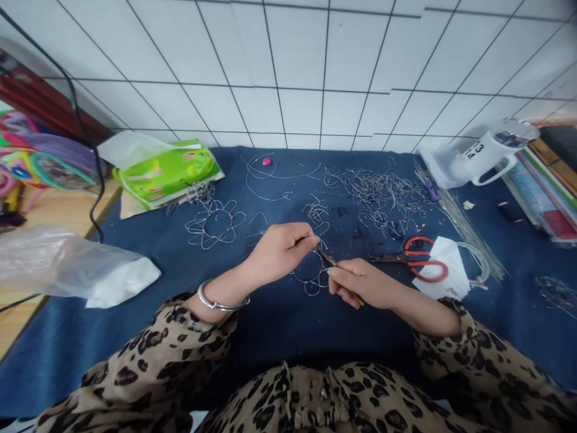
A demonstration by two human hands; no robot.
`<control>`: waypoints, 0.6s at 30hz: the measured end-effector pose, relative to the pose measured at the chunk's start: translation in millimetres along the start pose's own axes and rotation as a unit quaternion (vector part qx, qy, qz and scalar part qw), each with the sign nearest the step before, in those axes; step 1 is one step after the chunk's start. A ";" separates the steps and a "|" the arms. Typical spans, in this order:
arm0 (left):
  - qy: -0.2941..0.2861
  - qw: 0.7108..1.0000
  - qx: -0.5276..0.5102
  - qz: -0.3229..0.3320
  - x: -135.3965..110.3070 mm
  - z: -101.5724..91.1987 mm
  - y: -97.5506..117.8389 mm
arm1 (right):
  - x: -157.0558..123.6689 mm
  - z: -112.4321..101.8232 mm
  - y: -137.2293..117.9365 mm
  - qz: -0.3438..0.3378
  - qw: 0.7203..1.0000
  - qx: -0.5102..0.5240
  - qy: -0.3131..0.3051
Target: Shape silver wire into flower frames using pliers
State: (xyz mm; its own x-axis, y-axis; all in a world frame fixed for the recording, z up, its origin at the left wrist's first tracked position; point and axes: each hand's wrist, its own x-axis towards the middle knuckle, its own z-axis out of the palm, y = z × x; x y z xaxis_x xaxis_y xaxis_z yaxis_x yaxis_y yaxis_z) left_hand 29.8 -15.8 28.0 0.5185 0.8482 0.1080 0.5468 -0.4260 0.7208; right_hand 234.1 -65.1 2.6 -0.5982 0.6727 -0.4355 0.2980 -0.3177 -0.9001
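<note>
My left hand (279, 249) is closed in a pinch on a thin wire flower frame (311, 278) that hangs over the blue cloth (279, 319). My right hand (358, 281) is closed round small pliers (325, 257) with a yellow handle tip showing under the palm; the jaws meet the wire at my left fingertips. A silver bangle (219, 300) sits on my left wrist. A finished wire flower with beads (214, 224) lies to the left of my hands.
Red-handled scissors (417, 260) lie on white paper at the right. A heap of cut wire pieces (378, 192) and straight wires (469, 231) fill the far right. A white mug (493, 153), a green packet (169, 171) and a clear plastic bag (67, 264) stand around.
</note>
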 end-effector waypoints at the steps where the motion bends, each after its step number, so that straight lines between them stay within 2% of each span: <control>1: -0.006 1.000 -0.011 -0.002 0.2 -0.6 0.0 | 0.5 0.0 0.9 -0.002 1.000 0.012 -0.003; 5: -0.035 0.993 -0.108 -0.013 2.1 -3.1 -2.6 | 2.9 1.7 3.7 -0.009 0.994 0.103 -0.019; 7: -0.028 0.987 -0.155 -0.009 2.8 -2.8 -4.8 | 3.8 2.9 4.5 -0.009 0.988 0.152 -0.036; 10: 0.009 0.978 -0.209 -0.008 2.3 2.8 -7.3 | 4.9 5.1 6.4 -0.011 0.973 0.215 -0.078; 14: 0.080 0.951 -0.296 -0.044 -1.5 21.2 -6.7 | 6.5 9.0 11.2 -0.025 0.955 0.267 -0.127; 16: 0.115 0.936 -0.326 -0.067 -4.1 30.2 -5.2 | 7.2 10.7 13.0 -0.027 0.952 0.274 -0.137; 18: 0.138 0.935 -0.319 -0.071 -6.5 34.9 -3.6 | 7.5 11.8 13.5 -0.030 0.958 0.255 -0.128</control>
State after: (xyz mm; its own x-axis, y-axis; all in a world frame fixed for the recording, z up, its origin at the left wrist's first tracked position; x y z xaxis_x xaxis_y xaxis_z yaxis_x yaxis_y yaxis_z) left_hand 47.4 -30.8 0.8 0.2333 0.9684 0.0885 0.0476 -0.1023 0.9936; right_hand 224.9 -72.2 -13.0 -0.7847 0.5348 -0.3133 -0.1058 -0.6136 -0.7825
